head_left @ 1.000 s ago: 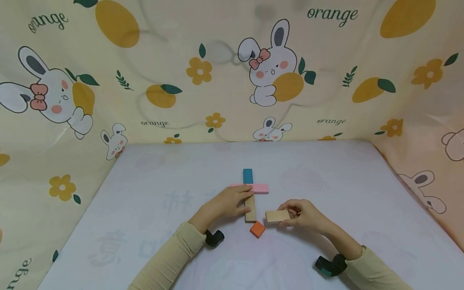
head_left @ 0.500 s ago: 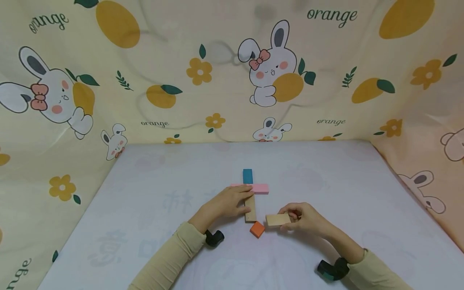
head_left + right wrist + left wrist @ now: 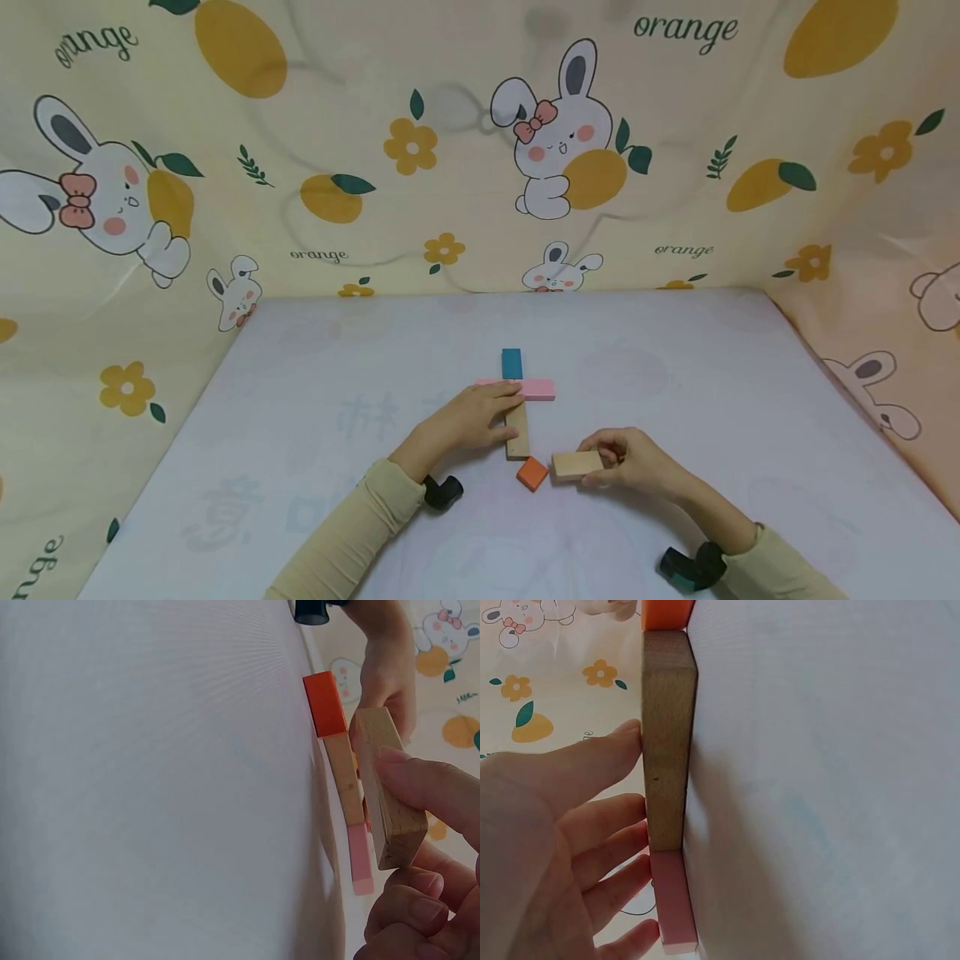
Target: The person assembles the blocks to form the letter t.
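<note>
My right hand (image 3: 637,457) pinches a plain wooden block (image 3: 574,466) between thumb and fingers, just right of an orange block (image 3: 532,473). In the right wrist view the held block (image 3: 390,802) is seen end-on, raised off the table. My left hand (image 3: 472,417) rests with fairly straight fingers along a second wooden block (image 3: 517,442) and a pink block (image 3: 540,390). Thumb and fingertips touch their edges in the left wrist view. The pink block lies crosswise, partly hidden by my fingers. Beyond it is a blue block (image 3: 512,363). The turned orange block meets the wooden block's near end.
A white-covered table (image 3: 375,333) carries the blocks. Behind and beside it hangs a cream cloth (image 3: 465,183) printed with rabbits and oranges. Black wrist cameras sit below the left hand (image 3: 444,493) and the right hand (image 3: 693,568).
My right hand has moved slightly toward me with the wooden block, from beside the lying wooden block to beside the orange one. My left hand has stayed in place.
</note>
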`<action>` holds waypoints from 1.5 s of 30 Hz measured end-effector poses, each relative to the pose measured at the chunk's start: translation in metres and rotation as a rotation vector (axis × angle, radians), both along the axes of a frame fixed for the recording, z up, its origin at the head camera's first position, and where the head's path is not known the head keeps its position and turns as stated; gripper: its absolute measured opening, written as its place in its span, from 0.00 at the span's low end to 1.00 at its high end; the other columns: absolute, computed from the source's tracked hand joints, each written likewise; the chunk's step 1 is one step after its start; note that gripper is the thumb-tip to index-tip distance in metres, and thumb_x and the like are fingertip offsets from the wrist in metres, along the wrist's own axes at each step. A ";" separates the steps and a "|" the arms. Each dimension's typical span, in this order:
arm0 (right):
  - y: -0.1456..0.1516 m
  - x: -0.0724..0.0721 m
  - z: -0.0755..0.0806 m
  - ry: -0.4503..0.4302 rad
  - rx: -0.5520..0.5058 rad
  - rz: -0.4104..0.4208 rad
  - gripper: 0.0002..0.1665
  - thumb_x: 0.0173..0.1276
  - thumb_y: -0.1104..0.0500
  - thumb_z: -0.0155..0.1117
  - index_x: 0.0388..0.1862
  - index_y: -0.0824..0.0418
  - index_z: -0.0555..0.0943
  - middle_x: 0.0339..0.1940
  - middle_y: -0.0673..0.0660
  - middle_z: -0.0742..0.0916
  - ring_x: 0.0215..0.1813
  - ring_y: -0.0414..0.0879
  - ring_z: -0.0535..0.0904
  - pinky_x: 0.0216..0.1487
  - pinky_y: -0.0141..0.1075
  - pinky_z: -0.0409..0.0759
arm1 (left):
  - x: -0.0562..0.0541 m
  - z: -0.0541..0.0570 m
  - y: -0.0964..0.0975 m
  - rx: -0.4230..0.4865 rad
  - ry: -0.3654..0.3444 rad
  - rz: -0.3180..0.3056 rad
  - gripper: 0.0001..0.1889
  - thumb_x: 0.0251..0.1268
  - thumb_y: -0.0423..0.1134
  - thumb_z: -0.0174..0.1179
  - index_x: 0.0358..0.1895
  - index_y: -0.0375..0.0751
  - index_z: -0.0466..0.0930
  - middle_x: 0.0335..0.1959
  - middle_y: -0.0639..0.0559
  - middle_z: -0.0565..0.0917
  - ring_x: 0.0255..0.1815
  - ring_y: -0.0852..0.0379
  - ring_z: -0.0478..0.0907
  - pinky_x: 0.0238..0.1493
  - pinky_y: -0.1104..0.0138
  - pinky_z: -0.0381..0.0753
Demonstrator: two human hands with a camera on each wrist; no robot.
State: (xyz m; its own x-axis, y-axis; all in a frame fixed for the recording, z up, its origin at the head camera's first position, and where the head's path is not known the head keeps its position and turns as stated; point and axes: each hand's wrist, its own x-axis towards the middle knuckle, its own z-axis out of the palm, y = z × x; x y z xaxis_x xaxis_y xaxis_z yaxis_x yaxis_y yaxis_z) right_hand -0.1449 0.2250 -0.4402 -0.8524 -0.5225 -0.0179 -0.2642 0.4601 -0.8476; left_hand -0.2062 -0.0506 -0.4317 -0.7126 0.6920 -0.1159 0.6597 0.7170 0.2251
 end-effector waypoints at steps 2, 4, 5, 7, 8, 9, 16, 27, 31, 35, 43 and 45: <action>0.001 0.000 -0.001 -0.001 -0.005 0.004 0.19 0.52 0.61 0.76 0.39 0.71 0.82 0.20 0.51 0.67 0.25 0.28 0.61 0.25 0.26 0.60 | 0.000 0.000 0.000 -0.002 0.000 -0.002 0.30 0.70 0.53 0.53 0.72 0.46 0.64 0.76 0.53 0.63 0.78 0.54 0.58 0.77 0.56 0.62; 0.001 0.001 -0.001 -0.005 -0.005 0.006 0.19 0.52 0.61 0.76 0.39 0.71 0.82 0.20 0.49 0.67 0.25 0.28 0.61 0.25 0.26 0.60 | 0.000 0.000 0.000 0.000 -0.003 -0.004 0.30 0.70 0.53 0.53 0.72 0.46 0.64 0.76 0.53 0.63 0.78 0.54 0.58 0.77 0.56 0.61; 0.001 0.001 -0.001 -0.007 -0.003 0.007 0.19 0.52 0.61 0.76 0.39 0.70 0.82 0.20 0.48 0.67 0.25 0.28 0.61 0.25 0.26 0.60 | 0.000 0.001 0.000 0.002 -0.004 -0.005 0.30 0.70 0.53 0.53 0.72 0.46 0.64 0.76 0.53 0.63 0.78 0.54 0.58 0.77 0.56 0.61; 0.002 0.001 -0.002 -0.011 0.003 0.006 0.19 0.52 0.60 0.76 0.39 0.70 0.82 0.21 0.46 0.67 0.25 0.28 0.61 0.26 0.26 0.60 | 0.000 0.001 0.000 0.007 -0.005 -0.006 0.30 0.70 0.53 0.53 0.72 0.46 0.64 0.76 0.53 0.63 0.78 0.54 0.58 0.77 0.56 0.62; 0.002 0.001 -0.002 -0.011 0.007 0.008 0.19 0.52 0.59 0.76 0.39 0.70 0.82 0.21 0.46 0.67 0.25 0.27 0.62 0.26 0.26 0.60 | 0.000 0.001 0.000 0.011 -0.007 -0.006 0.30 0.70 0.53 0.53 0.72 0.46 0.64 0.76 0.52 0.63 0.78 0.54 0.58 0.77 0.56 0.62; 0.002 0.002 -0.002 -0.013 0.009 0.010 0.19 0.52 0.59 0.76 0.39 0.69 0.83 0.21 0.45 0.67 0.26 0.27 0.62 0.27 0.26 0.61 | 0.000 0.001 -0.001 0.015 -0.008 -0.006 0.30 0.70 0.52 0.54 0.72 0.46 0.64 0.76 0.52 0.63 0.78 0.54 0.58 0.77 0.55 0.62; -0.001 0.004 0.000 -0.048 -0.001 0.024 0.19 0.53 0.60 0.76 0.40 0.70 0.82 0.21 0.47 0.67 0.27 0.29 0.64 0.29 0.25 0.62 | 0.000 0.001 0.000 0.012 -0.003 -0.006 0.30 0.70 0.52 0.54 0.72 0.46 0.64 0.76 0.52 0.63 0.78 0.54 0.59 0.76 0.55 0.62; 0.000 0.004 -0.001 -0.069 0.028 0.018 0.20 0.53 0.58 0.76 0.41 0.69 0.83 0.21 0.44 0.66 0.29 0.29 0.65 0.32 0.25 0.63 | 0.000 0.000 0.000 -0.004 0.009 -0.001 0.30 0.70 0.52 0.53 0.72 0.46 0.64 0.76 0.53 0.63 0.78 0.54 0.59 0.76 0.56 0.62; 0.000 0.003 -0.004 -0.046 0.027 0.032 0.20 0.53 0.54 0.76 0.40 0.67 0.83 0.20 0.45 0.66 0.29 0.28 0.65 0.31 0.26 0.62 | 0.000 0.000 0.000 0.008 -0.009 0.003 0.30 0.71 0.51 0.53 0.72 0.45 0.64 0.76 0.52 0.63 0.78 0.54 0.59 0.77 0.57 0.62; -0.001 0.003 -0.005 -0.020 0.028 0.042 0.20 0.52 0.54 0.76 0.38 0.65 0.83 0.19 0.46 0.66 0.28 0.28 0.64 0.29 0.27 0.60 | 0.002 0.003 0.000 0.019 -0.001 -0.006 0.30 0.71 0.51 0.53 0.71 0.44 0.64 0.76 0.52 0.64 0.77 0.54 0.60 0.76 0.56 0.63; -0.006 0.004 -0.002 -0.049 0.100 -0.001 0.19 0.50 0.59 0.77 0.39 0.66 0.83 0.21 0.45 0.66 0.28 0.30 0.63 0.30 0.27 0.58 | 0.000 0.000 0.001 0.019 -0.021 0.009 0.30 0.70 0.51 0.54 0.72 0.44 0.63 0.76 0.51 0.63 0.78 0.53 0.58 0.77 0.56 0.61; -0.008 0.005 0.000 -0.045 0.105 -0.005 0.19 0.49 0.60 0.78 0.39 0.66 0.83 0.21 0.45 0.66 0.28 0.30 0.62 0.29 0.27 0.57 | 0.000 -0.001 0.001 0.006 -0.014 0.013 0.31 0.70 0.52 0.54 0.72 0.45 0.64 0.76 0.52 0.63 0.78 0.54 0.58 0.77 0.56 0.61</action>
